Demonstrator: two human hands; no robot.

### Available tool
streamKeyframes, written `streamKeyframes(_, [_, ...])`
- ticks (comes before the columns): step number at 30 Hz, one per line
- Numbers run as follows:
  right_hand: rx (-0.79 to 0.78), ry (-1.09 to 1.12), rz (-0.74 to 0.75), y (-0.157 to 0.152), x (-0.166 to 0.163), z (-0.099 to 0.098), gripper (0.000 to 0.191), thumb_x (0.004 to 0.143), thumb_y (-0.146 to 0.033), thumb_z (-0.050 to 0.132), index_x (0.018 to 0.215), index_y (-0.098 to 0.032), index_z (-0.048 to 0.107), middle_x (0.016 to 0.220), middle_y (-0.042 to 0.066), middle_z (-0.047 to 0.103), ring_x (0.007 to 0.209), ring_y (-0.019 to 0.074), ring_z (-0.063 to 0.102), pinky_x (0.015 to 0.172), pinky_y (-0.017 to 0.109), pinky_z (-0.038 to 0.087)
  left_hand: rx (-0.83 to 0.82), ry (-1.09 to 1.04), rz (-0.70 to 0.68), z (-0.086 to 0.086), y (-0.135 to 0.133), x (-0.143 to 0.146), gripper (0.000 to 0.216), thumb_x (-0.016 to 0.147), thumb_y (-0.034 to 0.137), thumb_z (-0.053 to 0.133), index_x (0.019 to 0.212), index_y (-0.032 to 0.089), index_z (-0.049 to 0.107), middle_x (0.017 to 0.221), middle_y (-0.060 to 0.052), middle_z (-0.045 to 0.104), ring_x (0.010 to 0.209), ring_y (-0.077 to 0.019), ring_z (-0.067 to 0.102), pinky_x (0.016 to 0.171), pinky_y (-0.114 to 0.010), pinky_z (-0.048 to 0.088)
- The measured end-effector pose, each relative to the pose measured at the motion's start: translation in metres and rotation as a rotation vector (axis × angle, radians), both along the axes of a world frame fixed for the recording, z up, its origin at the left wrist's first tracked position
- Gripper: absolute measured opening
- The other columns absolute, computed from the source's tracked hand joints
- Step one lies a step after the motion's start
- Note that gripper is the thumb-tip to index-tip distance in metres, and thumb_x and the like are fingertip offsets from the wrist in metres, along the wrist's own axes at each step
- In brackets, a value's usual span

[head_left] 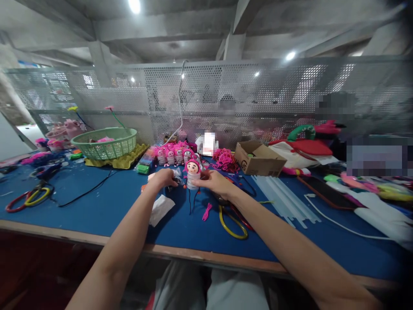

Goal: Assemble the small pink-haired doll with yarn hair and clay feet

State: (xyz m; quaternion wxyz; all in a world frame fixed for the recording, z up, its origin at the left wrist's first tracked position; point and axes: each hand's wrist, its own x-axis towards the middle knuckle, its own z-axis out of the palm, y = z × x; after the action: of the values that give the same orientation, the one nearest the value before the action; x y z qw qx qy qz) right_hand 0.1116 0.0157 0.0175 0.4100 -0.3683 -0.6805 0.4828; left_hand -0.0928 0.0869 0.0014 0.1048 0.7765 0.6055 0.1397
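A small doll (193, 180) with a pink hood, a painted face and a white wound body is held upright in my right hand (213, 181), pinched at its side. Two thin dark legs hang below it, over the blue tabletop. To its left, my left hand (164, 177) is closed beside some clear plastic and a dark item; what its fingers grip is hidden. A white paper piece (161, 209) lies below that hand. A small pink yarn bundle (207, 212) rests under the doll, next to scissors with yellow and red handles (232, 228).
Similar dolls (170, 156) stand in a row behind. Pink yarn (224, 160) and a cardboard box (260, 158) are to the right, with pale strips (284, 198) in front. A green basket (106, 144) and more scissors (27, 200) are at left. A perforated screen (206, 86) closes the back.
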Motion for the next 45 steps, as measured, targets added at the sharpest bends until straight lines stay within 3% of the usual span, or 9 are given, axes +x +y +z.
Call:
streamKeyframes(5, [-0.01,0.033,0.045,-0.016,0.003,0.016,0.031,0.059,-0.034,0.07,0.084,-0.015,0.067,0.077,0.004,0.068,0.067,0.0164,0.059,0.062,0.032,0.049,0.012,-0.07,-0.03,0.001,-0.001,-0.001,0.02,0.044,0.028,0.072,0.06,0.019,0.064,0.056,-0.001,0.061,0.061,-0.0167,0.055,0.053,-0.022,0.033])
streamKeyframes(10, [0.023,0.102,0.105,-0.035,0.006,0.037,0.031,0.061,-0.031,0.069,0.087,-0.015,0.066,0.086,0.005,0.068,0.082,0.0186,0.061,0.081,0.036,0.045,-0.01,-0.223,-0.143,0.005,-0.003,0.005,0.024,0.051,0.027,0.067,0.071,0.014,0.066,0.065,-0.003,0.063,0.066,-0.0167,0.055,0.056,-0.022,0.036])
streamKeyframes(15, [0.013,0.067,0.077,-0.021,0.005,0.022,0.033,0.062,-0.033,0.068,0.089,-0.014,0.066,0.083,0.006,0.069,0.077,0.0193,0.062,0.079,0.039,0.045,-0.142,-0.39,-0.331,0.002,-0.006,0.012,0.025,0.059,0.028,0.062,0.079,0.014,0.066,0.065,0.0,0.063,0.059,-0.0125,0.054,0.055,-0.021,0.04])
streamKeyframes(21, [-0.018,-0.036,-0.015,0.004,0.007,-0.005,0.034,0.059,-0.031,0.07,0.089,-0.013,0.067,0.087,0.005,0.069,0.084,0.0207,0.061,0.084,0.038,0.043,-0.123,-0.654,-0.329,0.008,-0.008,0.008,0.03,0.065,0.022,0.053,0.093,0.012,0.06,0.087,-0.005,0.063,0.075,-0.0127,0.056,0.068,-0.024,0.042])
streamKeyframes(27, [0.046,0.073,-0.029,0.004,0.013,0.009,0.033,0.062,-0.03,0.067,0.091,-0.016,0.065,0.09,0.004,0.068,0.085,0.0185,0.061,0.084,0.036,0.043,-0.38,-1.035,-0.519,0.029,-0.031,0.017,0.035,0.063,0.023,0.065,0.096,0.015,0.055,0.098,-0.007,0.06,0.087,-0.0142,0.056,0.077,-0.027,0.041])
streamKeyframes(34, [0.123,0.05,-0.013,0.001,0.015,0.02,0.03,0.064,-0.029,0.065,0.091,-0.014,0.065,0.085,0.005,0.068,0.081,0.0188,0.061,0.079,0.035,0.044,-0.399,-1.031,-0.575,0.03,-0.044,0.046,0.051,0.057,0.024,0.071,0.103,0.012,0.051,0.102,-0.009,0.059,0.086,-0.016,0.056,0.068,-0.025,0.041])
streamKeyframes(38, [0.153,0.049,-0.02,0.0,0.017,0.023,0.03,0.064,-0.031,0.064,0.089,-0.015,0.066,0.087,0.005,0.068,0.081,0.0182,0.061,0.08,0.034,0.044,-0.38,-1.101,-0.523,0.028,-0.045,0.055,0.053,0.055,0.023,0.073,0.102,0.011,0.05,0.1,-0.009,0.06,0.088,-0.0169,0.056,0.076,-0.029,0.041])
streamKeyframes(42, [0.218,-0.129,-0.172,-0.009,0.033,0.022,0.033,0.068,-0.037,0.06,0.092,-0.015,0.063,0.088,0.006,0.067,0.078,0.0176,0.06,0.073,0.032,0.044,-0.307,-1.164,-0.465,0.029,-0.045,0.054,0.053,0.054,0.024,0.074,0.1,0.013,0.05,0.095,-0.007,0.062,0.085,-0.0161,0.058,0.077,-0.029,0.041])
streamKeyframes(45, [0.296,-0.52,-0.376,-0.027,0.056,0.009,0.026,0.069,-0.036,0.059,0.084,-0.016,0.063,0.081,0.007,0.066,0.073,0.0183,0.059,0.068,0.03,0.043,-0.182,-1.194,-0.403,0.033,-0.042,0.051,0.046,0.054,0.025,0.073,0.094,0.014,0.052,0.089,-0.004,0.063,0.08,-0.0137,0.058,0.074,-0.026,0.042])
